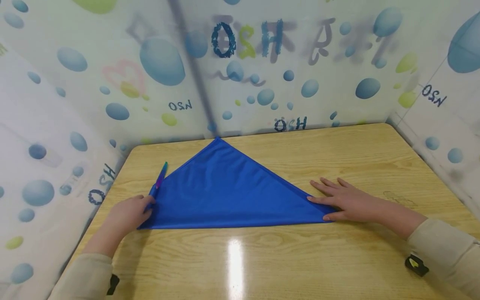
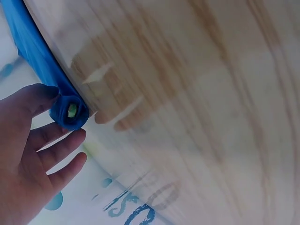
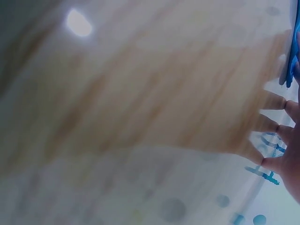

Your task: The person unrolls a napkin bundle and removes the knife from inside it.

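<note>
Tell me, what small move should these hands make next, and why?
Probably the left hand should roll the coiled left edge of the blue cloth slightly further rightward. That hand grips the edge, which the left wrist view shows wound around something greenish, while most of the cloth lies flat in a triangle. The right hand lies spread at the right corner, which may steady it.

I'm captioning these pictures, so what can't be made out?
Head view: the lower end of the multicoloured object, hidden by the blue cloth.
Head view: the cloth's right corner, partly covered by the right hand.
Left wrist view: what the green thing inside the cloth is; too small.
Right wrist view: most of the cloth, past the edge.
</note>
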